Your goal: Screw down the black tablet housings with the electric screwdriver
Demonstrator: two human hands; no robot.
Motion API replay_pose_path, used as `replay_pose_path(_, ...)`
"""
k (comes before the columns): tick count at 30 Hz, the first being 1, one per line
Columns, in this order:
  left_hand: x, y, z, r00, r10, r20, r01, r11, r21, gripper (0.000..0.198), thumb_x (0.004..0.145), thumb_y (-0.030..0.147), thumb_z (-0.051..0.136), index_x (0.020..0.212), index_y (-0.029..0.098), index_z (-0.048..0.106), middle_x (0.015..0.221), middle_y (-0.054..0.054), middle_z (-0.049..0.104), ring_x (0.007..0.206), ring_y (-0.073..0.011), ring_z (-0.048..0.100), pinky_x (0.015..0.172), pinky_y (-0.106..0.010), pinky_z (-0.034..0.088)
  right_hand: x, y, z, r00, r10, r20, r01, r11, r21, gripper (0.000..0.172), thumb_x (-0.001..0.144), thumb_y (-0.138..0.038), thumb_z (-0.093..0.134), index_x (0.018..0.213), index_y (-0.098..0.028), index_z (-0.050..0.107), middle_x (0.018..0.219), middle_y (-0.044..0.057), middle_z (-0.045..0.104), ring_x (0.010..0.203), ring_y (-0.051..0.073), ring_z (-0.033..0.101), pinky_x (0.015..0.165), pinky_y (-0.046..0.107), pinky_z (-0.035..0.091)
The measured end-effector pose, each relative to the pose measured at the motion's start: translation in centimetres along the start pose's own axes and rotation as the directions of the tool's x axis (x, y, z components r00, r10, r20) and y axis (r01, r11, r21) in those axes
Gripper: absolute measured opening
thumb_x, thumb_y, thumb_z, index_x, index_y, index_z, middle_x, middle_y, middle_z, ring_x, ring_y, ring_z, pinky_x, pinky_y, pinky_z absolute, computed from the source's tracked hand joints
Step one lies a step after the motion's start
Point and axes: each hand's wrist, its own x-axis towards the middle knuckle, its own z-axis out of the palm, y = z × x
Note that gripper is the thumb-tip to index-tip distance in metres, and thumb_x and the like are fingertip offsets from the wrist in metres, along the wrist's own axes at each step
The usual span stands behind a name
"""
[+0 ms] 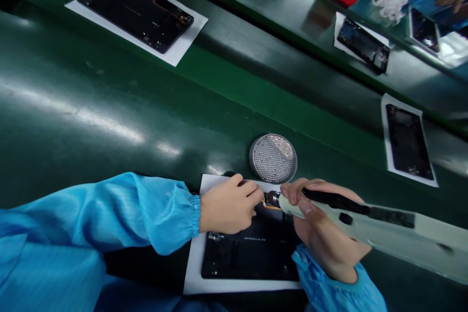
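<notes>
Gripping an electric screwdriver (369, 226), the right hand (325, 234) meets the left hand's (228, 204) pinched fingertips (256, 195) over a tablet (252, 251), just below a round screw dish (273, 158).

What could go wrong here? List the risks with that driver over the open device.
1. The left hand pinches right at the tip of the electric screwdriver held by the right hand; a slip could probably nick the fingers.
2. The tip hangs over the exposed dark device; skidding might scratch it.
3. The round screw tray sits close behind both hands; a knock could spill it.
</notes>
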Motion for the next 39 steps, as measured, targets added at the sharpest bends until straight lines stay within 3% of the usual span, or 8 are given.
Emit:
replay_pose_path(14, 0.1, 0.0, 0.2, 0.998, 0.001, -0.057, 0.001, 1.0, 0.022, 0.021, 0.099, 0.025, 0.059, 0.089, 0.012, 0.072, 0.104, -0.013, 0.064, 0.09, -0.0241, 0.053, 0.065, -0.036, 0.028, 0.2, 0.2, 0.4, 1.0, -0.023, 0.014, 0.023, 1.0, 0.009, 0.021, 0.082, -0.007, 0.067, 0.097, -0.021, 0.069, 0.077, 0.002, 0.062, 0.071, 0.018, 0.06, 0.07, 0.041, 0.055)
replay_pose_path(22, -0.5, -0.2, 0.5, 0.982, 0.025, -0.188, -0.015, 0.999, 0.051, 0.022, 0.1, 0.022, 0.052, 0.095, 0.01, 0.07, 0.093, -0.011, 0.063, 0.08, -0.0221, 0.054, 0.061, -0.037, 0.032, -0.4, 0.3, -0.1, 0.998, -0.026, 0.055, 0.028, 0.999, -0.024, 0.028, 0.084, -0.006, 0.064, 0.106, -0.023, 0.068, 0.082, 0.003, 0.065, 0.074, 0.018, 0.062, 0.071, 0.04, 0.056)
replay_pose_path(24, -0.6, -0.3, 0.5, 0.98, 0.035, -0.198, -0.023, 0.998, 0.061, 0.023, 0.1, 0.022, 0.051, 0.101, 0.008, 0.07, 0.096, -0.012, 0.064, 0.082, -0.0225, 0.055, 0.063, -0.037, 0.034, 0.5, -0.2, -0.5, 0.997, -0.074, -0.005, 0.074, 0.997, -0.017, 0.029, 0.082, -0.005, 0.065, 0.106, -0.022, 0.07, 0.079, 0.003, 0.065, 0.073, 0.018, 0.062, 0.071, 0.039, 0.056)
replay_pose_path(26, -0.7, -0.4, 0.5, 0.98, 0.046, -0.192, -0.034, 0.997, 0.066, 0.023, 0.1, 0.022, 0.051, 0.103, 0.008, 0.069, 0.098, -0.013, 0.064, 0.084, -0.0233, 0.056, 0.064, -0.038, 0.036, 1.9, -0.4, -0.9, 0.978, -0.14, -0.152, 0.14, 0.99, -0.01, 0.025, 0.078, -0.007, 0.069, 0.099, -0.02, 0.072, 0.072, 0.002, 0.064, 0.069, 0.017, 0.061, 0.07, 0.038, 0.056)
replay_pose_path(30, -0.7, -0.5, 0.3, 0.984, 0.048, -0.169, -0.04, 0.998, 0.053, 0.022, 0.098, 0.022, 0.053, 0.106, 0.007, 0.068, 0.098, -0.012, 0.064, 0.082, -0.0239, 0.056, 0.066, -0.039, 0.037, 5.1, 0.6, -1.2, 0.897, -0.082, -0.434, 0.092, 0.996, 0.002, 0.023, 0.067, -0.015, 0.077, 0.088, -0.018, 0.069, 0.065, -0.001, 0.062, 0.065, 0.016, 0.061, 0.073, 0.037, 0.055)
replay_pose_path(33, -0.7, -0.6, -0.1, 0.991, -0.002, -0.133, 0.002, 1.0, 0.002, 0.022, 0.098, 0.025, 0.053, 0.104, 0.009, 0.067, 0.098, -0.01, 0.063, 0.082, -0.0239, 0.055, 0.066, -0.04, 0.038, 6.3, 2.1, -1.1, 0.87, -0.052, -0.489, 0.067, 0.998, 0.013, 0.025, 0.063, -0.016, 0.078, 0.084, -0.017, 0.065, 0.063, -0.002, 0.061, 0.062, 0.015, 0.061, 0.072, 0.035, 0.055)
replay_pose_path(39, -0.5, -0.3, -0.6, 0.997, -0.067, -0.041, 0.066, 0.997, -0.036, 0.027, 0.101, 0.03, 0.048, 0.106, 0.01, 0.065, 0.1, -0.009, 0.061, 0.085, -0.0245, 0.054, 0.068, -0.041, 0.037, 6.6, 3.2, -1.1, 0.876, -0.067, -0.477, 0.077, 0.997, 0.001, 0.024, 0.064, -0.015, 0.077, 0.084, -0.017, 0.063, 0.063, -0.004, 0.061, 0.062, 0.014, 0.06, 0.072, 0.034, 0.055)
